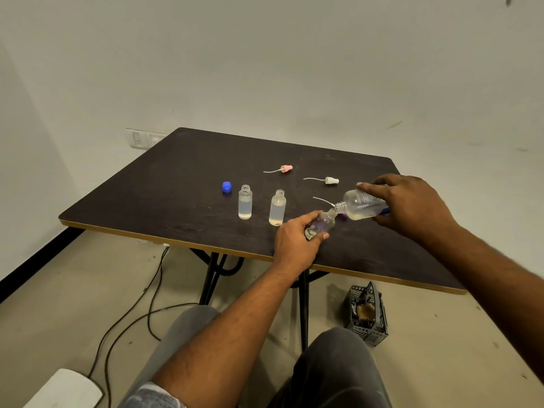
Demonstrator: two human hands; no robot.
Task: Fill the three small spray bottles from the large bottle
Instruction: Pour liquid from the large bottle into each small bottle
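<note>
My right hand (407, 203) grips the large clear bottle (360, 205), tipped on its side with its neck pointing left into the mouth of a small spray bottle (322, 224). My left hand (295, 241) holds that small bottle tilted just above the dark table (176, 184). Two other small bottles (245, 202) (277, 208) stand upright and uncapped to the left, each holding cloudy liquid. A blue cap (226, 187) lies left of them. A pink spray head (285, 169) and a white spray head (329, 180) lie behind; a third tube (323, 200) pokes out near the large bottle.
The table's near edge (206, 247) has a gold trim. Under the table on the floor sits a dark mesh basket (368, 315). Cables (132, 313) run across the floor at left. A wall socket plate (141, 139) sits behind the table's far left corner.
</note>
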